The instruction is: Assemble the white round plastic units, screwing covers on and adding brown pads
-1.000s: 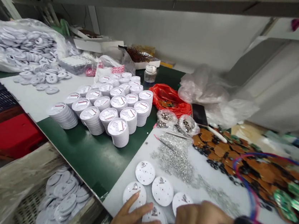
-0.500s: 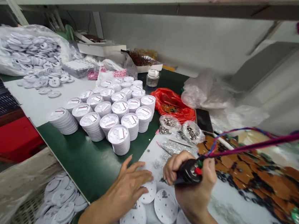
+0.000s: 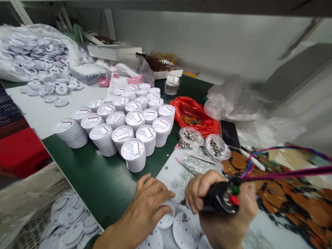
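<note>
My left hand (image 3: 143, 214) rests with bent fingers on a small white plastic disc (image 3: 168, 220), the thumb and fingers at its edge. The fingers cover part of this disc. In my right hand (image 3: 222, 233) is a black electric screwdriver (image 3: 219, 197) with a red button, its cord running off to the right. The tip points left, close to the disc; whether it touches anything I cannot tell. Several larger white discs with small holes, among them a disc with a metal piece on it (image 3: 186, 232), lie just below both hands.
Stacked white round covers (image 3: 133, 152) stand beyond my left hand. Bags of small metal parts (image 3: 215, 147), a red plastic bag (image 3: 189, 115) and brown boards (image 3: 275, 193) lie on the far and right side. A basket of white discs (image 3: 72, 225) sits below the table edge.
My right hand and the screwdriver have shifted slightly right in the picture. The fingers of my left hand have drawn closer together over the small disc.
</note>
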Demonstrator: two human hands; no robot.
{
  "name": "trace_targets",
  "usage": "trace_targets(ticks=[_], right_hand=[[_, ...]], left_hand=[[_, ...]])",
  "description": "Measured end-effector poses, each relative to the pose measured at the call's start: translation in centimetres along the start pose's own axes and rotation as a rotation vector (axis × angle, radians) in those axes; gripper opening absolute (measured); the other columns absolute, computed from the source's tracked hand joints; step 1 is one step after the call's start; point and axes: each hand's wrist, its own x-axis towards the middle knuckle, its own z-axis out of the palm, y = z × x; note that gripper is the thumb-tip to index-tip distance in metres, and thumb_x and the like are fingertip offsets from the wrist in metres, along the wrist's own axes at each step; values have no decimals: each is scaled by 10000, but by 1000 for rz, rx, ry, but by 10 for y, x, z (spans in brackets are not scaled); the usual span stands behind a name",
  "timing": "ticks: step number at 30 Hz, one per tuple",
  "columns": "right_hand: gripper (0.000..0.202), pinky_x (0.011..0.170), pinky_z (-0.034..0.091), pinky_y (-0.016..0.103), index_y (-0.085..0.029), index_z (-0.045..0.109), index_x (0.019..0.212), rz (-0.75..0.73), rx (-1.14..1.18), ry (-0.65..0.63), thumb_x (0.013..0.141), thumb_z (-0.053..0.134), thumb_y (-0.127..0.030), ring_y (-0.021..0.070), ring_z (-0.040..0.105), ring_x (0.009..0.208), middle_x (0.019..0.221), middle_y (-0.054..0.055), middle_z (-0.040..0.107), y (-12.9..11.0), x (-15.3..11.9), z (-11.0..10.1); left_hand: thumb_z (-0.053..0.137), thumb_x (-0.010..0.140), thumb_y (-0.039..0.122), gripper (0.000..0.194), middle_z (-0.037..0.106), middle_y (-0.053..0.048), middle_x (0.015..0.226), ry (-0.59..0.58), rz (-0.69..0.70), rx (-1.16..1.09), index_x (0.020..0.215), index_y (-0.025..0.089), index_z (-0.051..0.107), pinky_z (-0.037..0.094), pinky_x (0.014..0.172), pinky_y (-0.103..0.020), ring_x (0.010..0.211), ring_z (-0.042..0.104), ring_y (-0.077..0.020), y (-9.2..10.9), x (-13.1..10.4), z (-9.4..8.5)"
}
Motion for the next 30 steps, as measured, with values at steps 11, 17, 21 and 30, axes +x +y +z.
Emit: trace_targets(ticks=[11,17,21,30], right_hand=[[678,425,401,286,-212,641,614,-26,29,37,900,362,-760,141,460,408,453,-3,458,-30,-14,2],[686,428,407,284,-218,652,627,-33,42,9,903,339,-763,142,453,411,442,-5,448,-37,-21,6],[676,417,404,277,-223,658,631,-46,28,-18,887,371,-779,138,446,408,443,-10,452,-34,-24,8],[680,421,411,274,-223,659,643,-45,28,-34,897,349,-772,138,453,415,454,-7,465,-32,-26,8]], left_hand=[[802,847,152,150,691,43,789,84,43,-85,782,176,669,332,980,-414,793,631,-153,11,3,13],[859,763,87,215,700,59,759,119,-76,-245,752,176,663,374,803,-319,724,618,-130,17,-3,18],[806,802,49,180,733,60,790,92,-151,-304,769,197,708,379,833,-312,759,629,-137,21,-5,18],[729,870,65,160,775,55,814,68,-172,-369,800,208,742,385,840,-313,804,646,-159,25,-10,16]])
